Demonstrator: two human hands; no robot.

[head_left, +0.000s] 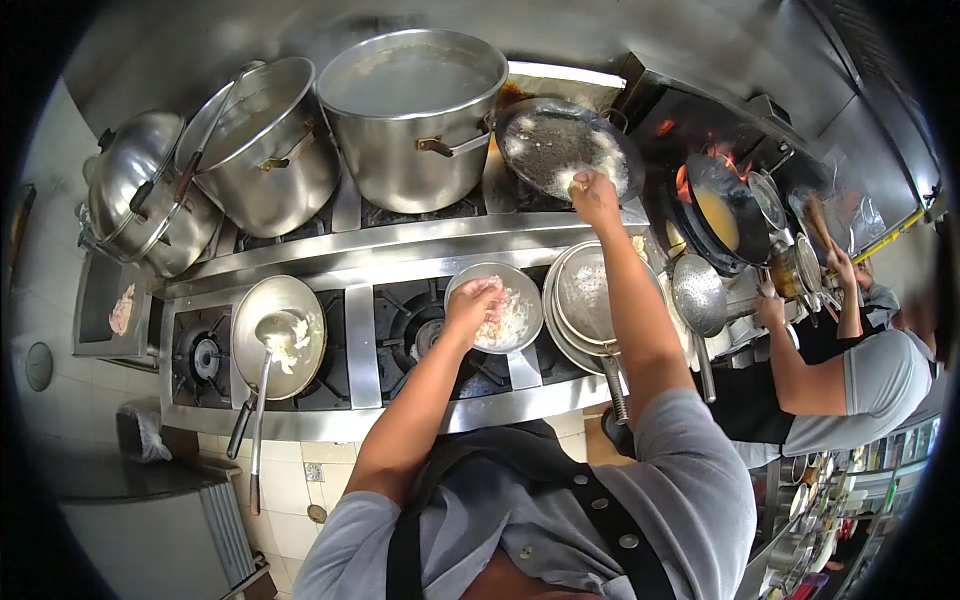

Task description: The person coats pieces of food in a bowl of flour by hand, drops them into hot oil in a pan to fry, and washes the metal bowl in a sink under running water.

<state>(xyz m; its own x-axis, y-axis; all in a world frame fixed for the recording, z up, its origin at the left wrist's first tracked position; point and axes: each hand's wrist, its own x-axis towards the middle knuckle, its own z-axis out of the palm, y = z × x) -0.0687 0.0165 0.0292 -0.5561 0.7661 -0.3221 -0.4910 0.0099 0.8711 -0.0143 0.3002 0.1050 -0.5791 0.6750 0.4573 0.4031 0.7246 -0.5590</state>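
Note:
My left hand is over a metal bowl of white, wet-looking batter or coated bits. Its fingers are curled together and smeared with white; what lies inside them is hidden. My right hand reaches out to the near rim of a dark wok, fingers pinched downward. What they hold, if anything, is too small to name. Pale pieces and foam float in the wok's oil, mostly along its right side. Beside my right forearm, a strainer rests on stacked metal bowls.
Large steel pots line the back burners. A pan with a ladle sits on the front-left burner. A perforated skimmer lies at right. Beyond it, a co-worker handles utensils near a wok with flames behind.

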